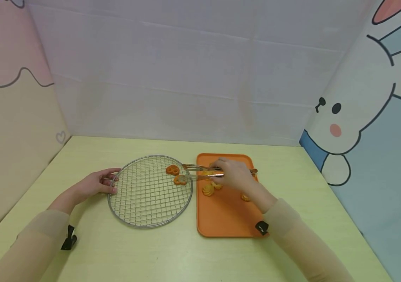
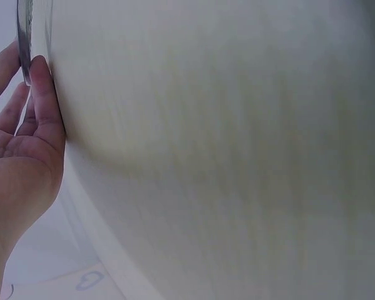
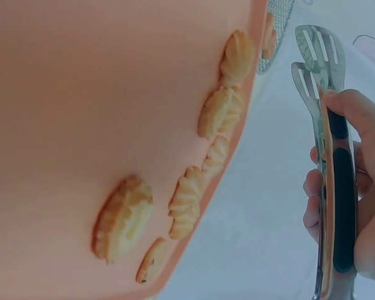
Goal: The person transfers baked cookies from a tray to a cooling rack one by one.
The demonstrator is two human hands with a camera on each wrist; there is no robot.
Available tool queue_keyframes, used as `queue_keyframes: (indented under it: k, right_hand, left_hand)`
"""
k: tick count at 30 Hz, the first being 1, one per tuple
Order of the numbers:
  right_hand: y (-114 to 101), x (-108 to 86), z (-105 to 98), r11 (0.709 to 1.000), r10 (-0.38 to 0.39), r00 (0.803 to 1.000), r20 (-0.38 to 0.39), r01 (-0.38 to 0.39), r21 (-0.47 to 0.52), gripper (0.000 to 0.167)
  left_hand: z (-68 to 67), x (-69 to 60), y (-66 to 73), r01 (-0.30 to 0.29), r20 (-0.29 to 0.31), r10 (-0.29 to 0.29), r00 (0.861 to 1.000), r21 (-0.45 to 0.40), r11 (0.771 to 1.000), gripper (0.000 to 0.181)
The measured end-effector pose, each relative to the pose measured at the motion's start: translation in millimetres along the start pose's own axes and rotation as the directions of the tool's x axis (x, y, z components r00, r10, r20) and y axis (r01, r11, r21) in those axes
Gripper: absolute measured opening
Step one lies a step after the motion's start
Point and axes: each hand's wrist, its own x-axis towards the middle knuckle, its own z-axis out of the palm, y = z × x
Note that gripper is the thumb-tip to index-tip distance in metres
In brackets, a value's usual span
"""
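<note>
A round wire cooling rack (image 1: 147,196) lies on the table, and my left hand (image 1: 96,185) holds its left rim. In the left wrist view, fingers (image 2: 47,106) lie on both sides of the rim (image 2: 24,37). My right hand (image 1: 233,172) grips metal serving tongs (image 1: 214,175) with dark handle pads, their slotted heads parted over the rack's right side. Two pretzel-shaped cookies, an upper pretzel cookie (image 1: 172,169) and a lower pretzel cookie (image 1: 180,179), lie by the tong heads; whether the tongs touch the lower one I cannot tell.
An orange tray (image 1: 225,219) stands right of the rack, partly under my right hand. Several swirled butter cookies (image 1: 208,190) lie on it; in the right wrist view, one swirled cookie (image 3: 122,219) sits apart from a row along the edge. A pale wall (image 1: 186,78) closes the back.
</note>
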Motion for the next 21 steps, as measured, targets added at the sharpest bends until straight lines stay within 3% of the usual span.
queue_keyframes:
  k: [7,14,21]
  right_hand:
    - [9.7,-12.2,-15.6,0.999,-0.005,0.997,-0.081,0.001,-0.045,0.030]
    - [19.1,-26.4,-31.1,0.998,-0.058,0.986,-0.153,0.057,-0.012,0.030]
    - [31.6,-42.6,-41.0,0.998,-0.065,0.982,-0.175,0.062,-0.023,0.032]
  left_hand:
    - [0.3,-0.3,0.8,0.000,0.004,0.000,1.000,-0.008,1.000,0.085]
    - [0.0,0.1,1.1,0.006,-0.005,-0.006,1.000,-0.006,1.000,0.085]
    - [0.3,-1.0,2.2,0.010,-0.009,-0.010,1.000,0.003,1.000,0.086]
